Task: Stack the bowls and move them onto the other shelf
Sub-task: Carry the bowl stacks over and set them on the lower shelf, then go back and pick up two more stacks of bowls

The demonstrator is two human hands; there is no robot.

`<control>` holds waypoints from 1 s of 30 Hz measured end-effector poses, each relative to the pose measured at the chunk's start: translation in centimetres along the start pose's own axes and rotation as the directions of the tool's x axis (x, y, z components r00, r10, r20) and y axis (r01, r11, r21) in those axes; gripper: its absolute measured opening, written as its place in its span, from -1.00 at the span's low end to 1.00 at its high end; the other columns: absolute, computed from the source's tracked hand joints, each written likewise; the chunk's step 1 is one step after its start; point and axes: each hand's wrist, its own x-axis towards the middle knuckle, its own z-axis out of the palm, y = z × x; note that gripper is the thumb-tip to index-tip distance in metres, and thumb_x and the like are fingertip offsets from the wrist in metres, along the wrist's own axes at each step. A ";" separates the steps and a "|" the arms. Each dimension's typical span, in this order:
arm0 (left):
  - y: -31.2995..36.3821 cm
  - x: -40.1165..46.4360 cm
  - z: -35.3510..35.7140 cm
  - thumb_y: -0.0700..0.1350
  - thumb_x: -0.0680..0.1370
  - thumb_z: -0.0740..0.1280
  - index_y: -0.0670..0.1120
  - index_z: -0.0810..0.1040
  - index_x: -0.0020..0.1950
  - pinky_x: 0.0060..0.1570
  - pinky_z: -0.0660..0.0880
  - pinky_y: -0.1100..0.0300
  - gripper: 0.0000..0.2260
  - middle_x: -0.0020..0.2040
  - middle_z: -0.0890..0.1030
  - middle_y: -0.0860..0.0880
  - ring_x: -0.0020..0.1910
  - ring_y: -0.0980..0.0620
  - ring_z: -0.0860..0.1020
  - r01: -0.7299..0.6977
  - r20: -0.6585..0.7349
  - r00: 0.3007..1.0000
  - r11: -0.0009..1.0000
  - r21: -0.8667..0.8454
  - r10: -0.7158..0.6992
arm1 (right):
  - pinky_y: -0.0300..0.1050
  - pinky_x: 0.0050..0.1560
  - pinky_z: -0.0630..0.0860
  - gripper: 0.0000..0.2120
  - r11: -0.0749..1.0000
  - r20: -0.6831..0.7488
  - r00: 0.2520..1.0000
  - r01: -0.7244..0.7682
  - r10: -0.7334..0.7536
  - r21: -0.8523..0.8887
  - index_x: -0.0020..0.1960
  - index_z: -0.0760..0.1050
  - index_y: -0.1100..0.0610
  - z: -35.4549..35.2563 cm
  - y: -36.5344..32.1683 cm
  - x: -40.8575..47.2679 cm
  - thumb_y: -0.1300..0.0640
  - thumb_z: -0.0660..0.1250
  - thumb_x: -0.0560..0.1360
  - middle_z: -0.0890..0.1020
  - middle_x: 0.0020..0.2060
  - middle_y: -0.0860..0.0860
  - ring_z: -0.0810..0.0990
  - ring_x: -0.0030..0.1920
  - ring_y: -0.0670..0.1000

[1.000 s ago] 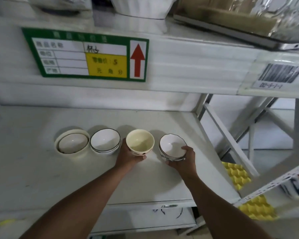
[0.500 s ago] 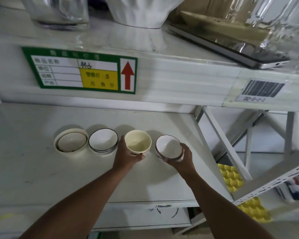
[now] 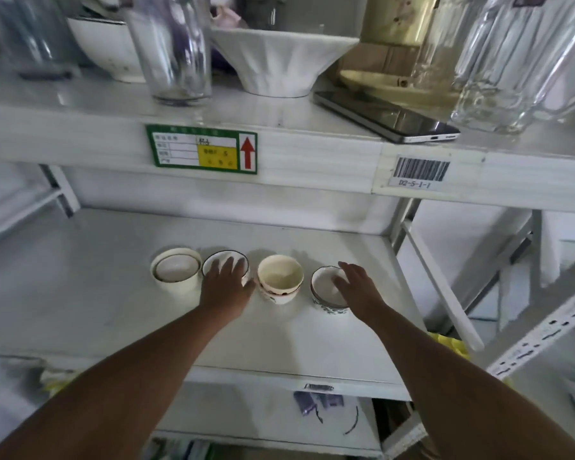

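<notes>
Several small bowls stand in a row on the middle shelf. From the left: a cream bowl, a white bowl with a dark rim, a cream-yellow bowl and a white patterned bowl. My left hand hovers with spread fingers over the dark-rimmed bowl and hides much of it. My right hand reaches with straight fingers over the right side of the patterned bowl. Neither hand holds anything.
The upper shelf carries glass jars, a large white bowl, a phone and a glass pitcher. A green label and a barcode tag sit on its front edge. Diagonal shelf braces stand to the right.
My left hand let go of the cream-yellow bowl and moved left over the dark-rimmed bowl. My right hand released the patterned bowl and opened above it. The view tilted up.
</notes>
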 end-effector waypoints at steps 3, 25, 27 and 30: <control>-3.2 -1.2 -2.3 0.16 0.63 0.06 -0.01 0.15 0.56 0.44 0.19 -0.04 -0.47 0.55 0.23 -0.05 0.53 -0.20 0.15 0.120 0.024 0.992 0.992 0.044 -0.121 | 0.14 0.48 0.23 -0.51 0.995 0.037 0.997 0.070 -0.067 -0.074 0.53 0.29 -0.02 0.3 -2.8 0.3 -0.08 0.21 0.64 0.29 0.51 0.00 0.24 0.52 0.11; -37.1 -22.2 -18.7 0.17 0.65 -0.05 0.08 -0.04 0.60 0.50 0.05 -0.14 -0.46 0.62 -0.05 0.02 0.59 -0.17 -0.12 0.739 -0.051 0.665 0.649 0.181 -0.745 | 0.01 0.53 0.07 -0.43 0.760 0.398 0.691 0.650 -0.603 0.022 0.59 0.14 -0.08 24.9 -39.3 -2.9 -0.25 0.02 0.64 0.20 0.59 -0.04 0.16 0.57 0.01; -39.3 -25.2 -19.6 0.14 0.65 -0.07 0.12 0.00 0.60 0.49 0.05 -0.16 -0.50 0.62 -0.07 0.02 0.58 -0.20 -0.13 0.753 -0.030 0.635 0.609 0.251 -0.772 | 0.00 0.53 0.06 -0.43 0.721 0.430 0.635 0.690 -0.642 0.059 0.60 0.13 -0.08 27.4 -42.4 -4.7 -0.25 0.02 0.64 0.19 0.59 -0.05 0.14 0.58 -0.01; -41.7 -29.4 -20.5 0.15 0.65 -0.06 0.11 0.03 0.59 0.48 0.07 -0.16 -0.51 0.62 -0.04 0.03 0.58 -0.21 -0.10 0.811 -0.056 0.561 0.535 0.239 -0.826 | -0.01 0.54 0.03 -0.42 0.659 0.483 0.554 0.750 -0.678 0.066 0.61 0.10 -0.07 30.9 -46.8 -7.5 -0.24 0.00 0.65 0.13 0.61 -0.04 0.09 0.59 -0.01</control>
